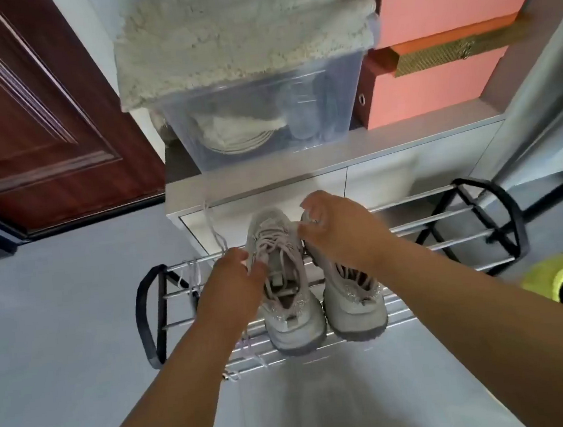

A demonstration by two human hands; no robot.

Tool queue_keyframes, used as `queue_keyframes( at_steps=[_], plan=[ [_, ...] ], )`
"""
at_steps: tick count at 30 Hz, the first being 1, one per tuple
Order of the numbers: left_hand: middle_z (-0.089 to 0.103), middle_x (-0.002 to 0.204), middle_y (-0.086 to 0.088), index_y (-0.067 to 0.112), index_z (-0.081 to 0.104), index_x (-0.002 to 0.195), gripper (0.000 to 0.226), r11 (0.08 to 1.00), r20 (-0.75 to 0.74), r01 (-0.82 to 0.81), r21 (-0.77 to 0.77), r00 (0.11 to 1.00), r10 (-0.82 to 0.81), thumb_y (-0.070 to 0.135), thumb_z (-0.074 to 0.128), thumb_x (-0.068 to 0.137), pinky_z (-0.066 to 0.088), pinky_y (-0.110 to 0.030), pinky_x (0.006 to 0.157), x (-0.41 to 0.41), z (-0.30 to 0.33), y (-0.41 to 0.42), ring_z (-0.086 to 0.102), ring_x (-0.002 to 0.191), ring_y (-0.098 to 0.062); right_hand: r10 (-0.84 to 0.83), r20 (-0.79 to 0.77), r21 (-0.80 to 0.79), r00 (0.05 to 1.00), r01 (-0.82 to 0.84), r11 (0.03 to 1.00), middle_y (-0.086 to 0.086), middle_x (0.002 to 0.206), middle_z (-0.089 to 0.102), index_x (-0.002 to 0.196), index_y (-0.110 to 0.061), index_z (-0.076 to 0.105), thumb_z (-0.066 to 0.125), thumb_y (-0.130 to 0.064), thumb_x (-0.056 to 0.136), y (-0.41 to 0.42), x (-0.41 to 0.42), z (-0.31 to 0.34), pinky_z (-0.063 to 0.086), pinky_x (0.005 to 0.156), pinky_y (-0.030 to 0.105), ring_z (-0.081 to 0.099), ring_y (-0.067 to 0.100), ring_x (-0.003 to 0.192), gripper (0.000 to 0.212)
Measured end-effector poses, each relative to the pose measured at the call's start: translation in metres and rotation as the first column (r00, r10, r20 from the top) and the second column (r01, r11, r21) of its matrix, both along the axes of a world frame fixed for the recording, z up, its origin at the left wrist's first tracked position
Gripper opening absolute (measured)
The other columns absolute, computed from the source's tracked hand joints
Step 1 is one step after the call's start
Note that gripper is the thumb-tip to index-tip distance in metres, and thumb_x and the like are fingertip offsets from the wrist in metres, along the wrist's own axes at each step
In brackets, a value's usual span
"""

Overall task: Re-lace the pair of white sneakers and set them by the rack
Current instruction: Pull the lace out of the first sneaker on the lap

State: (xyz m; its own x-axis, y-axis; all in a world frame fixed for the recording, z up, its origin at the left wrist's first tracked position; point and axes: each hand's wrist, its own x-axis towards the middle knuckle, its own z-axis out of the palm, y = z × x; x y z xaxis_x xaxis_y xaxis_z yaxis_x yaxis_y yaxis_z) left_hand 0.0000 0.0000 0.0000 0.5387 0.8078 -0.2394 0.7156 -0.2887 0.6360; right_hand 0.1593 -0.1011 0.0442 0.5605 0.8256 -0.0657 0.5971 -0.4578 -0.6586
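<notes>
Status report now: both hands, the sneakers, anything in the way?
Left hand pinches lace of left sneaker. Right hand pinches the other lace end, above right sneaker. Both sneakers on rack. Loose lace hangs left, nothing blocking.

Shoe rack: chrome bars, black looped end frames, stands on pale grey floor against white cabinet. On rack's top bars: two white sneakers side by side, touching, toes toward cabinet, heels overhanging near edge; left sneaker, right sneaker. Loose white lace draped over bars at rack's left end. On cabinet top: clear plastic bin, fluffy cream rug folded on bin.
</notes>
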Motion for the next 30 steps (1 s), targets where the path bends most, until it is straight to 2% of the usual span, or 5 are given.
queue_keyframes(
  at_steps=[5, 12, 17, 22, 30],
  plan=[
    [0.065, 0.089, -0.003, 0.02, 0.05, 0.111, 0.042, 0.975, -0.114, 0.068, 0.211, 0.992, -0.044, 0.057, 0.044, 0.091, 0.047, -0.032, 0.067, 0.011, -0.015, 0.006, 0.061, 0.082, -0.023, 0.111, 0.132, -0.067, 0.985, -0.103, 0.992, 0.002, 0.103, 0.066, 0.12, -0.021, 0.053, 0.051, -0.047, 0.088, 0.017, 0.0, -0.024, 0.046, 0.084, 0.033, 0.057, 0.02, 0.099, 0.041],
    [0.044, 0.065, 0.002, 0.018, 0.043, 0.068, 0.033, 0.903, -0.196, 0.151, 0.402, 0.978, -0.076, 0.041, 0.05, 0.092, 0.029, -0.03, 0.056, 0.021, -0.02, 0.015, 0.049, 0.072, -0.023, 0.255, 0.327, -0.208, 0.91, -0.194, 0.959, 0.007, 0.106, 0.065, 0.11, -0.014, 0.059, 0.045, -0.051, 0.093, 0.027, -0.007, -0.03, 0.041, 0.08, 0.032, 0.056, 0.022, 0.095, 0.043],
    [0.043, 0.07, -0.003, 0.013, 0.042, 0.073, 0.029, 0.864, -0.136, 0.174, 0.472, 0.983, -0.124, 0.03, 0.044, 0.096, 0.029, -0.031, 0.061, 0.019, -0.018, 0.012, 0.044, 0.074, -0.024, 0.288, 0.428, -0.291, 0.857, -0.171, 0.941, 0.003, 0.105, 0.064, 0.106, -0.017, 0.06, 0.048, -0.046, 0.092, 0.027, -0.018, -0.025, 0.036, 0.088, 0.034, 0.056, 0.022, 0.098, 0.035],
    [0.038, 0.063, 0.004, 0.015, 0.042, 0.073, 0.03, 0.82, -0.014, 0.123, 0.559, 0.99, -0.139, 0.032, 0.04, 0.098, 0.024, -0.033, 0.06, 0.001, -0.001, -0.011, 0.042, 0.069, -0.022, 0.185, 0.446, -0.131, 0.876, -0.141, 0.981, 0.007, 0.103, 0.066, 0.103, -0.013, 0.062, 0.05, -0.031, 0.093, 0.006, -0.032, -0.017, 0.045, 0.084, 0.034, 0.06, 0.024, 0.096, 0.024],
    [0.046, 0.064, 0.004, 0.016, 0.046, 0.076, 0.029, 0.767, 0.207, -0.004, 0.641, 0.964, -0.168, 0.034, 0.04, 0.098, 0.025, -0.033, 0.057, -0.047, 0.04, -0.083, 0.047, 0.065, -0.021, -0.032, 0.331, 0.279, 0.943, -0.066, 0.958, -0.004, 0.079, 0.055, 0.087, -0.021, 0.047, 0.051, -0.035, 0.091, -0.068, -0.077, 0.009, 0.043, 0.068, 0.034, 0.054, 0.021, 0.077, 0.015]
  ],
)
